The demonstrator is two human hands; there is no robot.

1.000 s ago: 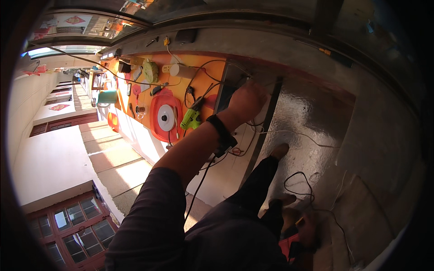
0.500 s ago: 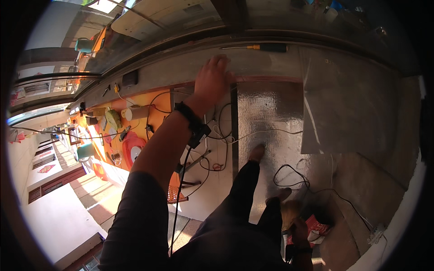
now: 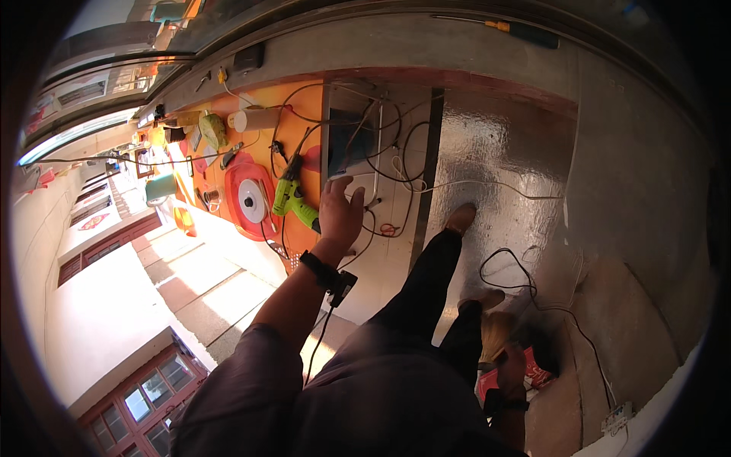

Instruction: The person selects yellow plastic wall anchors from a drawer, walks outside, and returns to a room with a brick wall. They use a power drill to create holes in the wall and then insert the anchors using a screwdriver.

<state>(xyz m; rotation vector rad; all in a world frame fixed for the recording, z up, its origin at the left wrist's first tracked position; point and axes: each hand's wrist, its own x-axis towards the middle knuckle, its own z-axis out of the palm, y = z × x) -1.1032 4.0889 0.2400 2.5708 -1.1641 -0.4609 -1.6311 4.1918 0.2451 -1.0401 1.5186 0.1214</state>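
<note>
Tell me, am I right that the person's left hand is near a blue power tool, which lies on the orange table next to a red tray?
Not quite: the power tool is lime green, not blue, as the head view shows. It does lie on the orange table next to the red tray, near the left hand.

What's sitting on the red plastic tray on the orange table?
The red plastic tray holds a round, dark-centred white lid, with a thin pale stick beside it. Whatever is under the lid is covered and cannot be seen.
</note>
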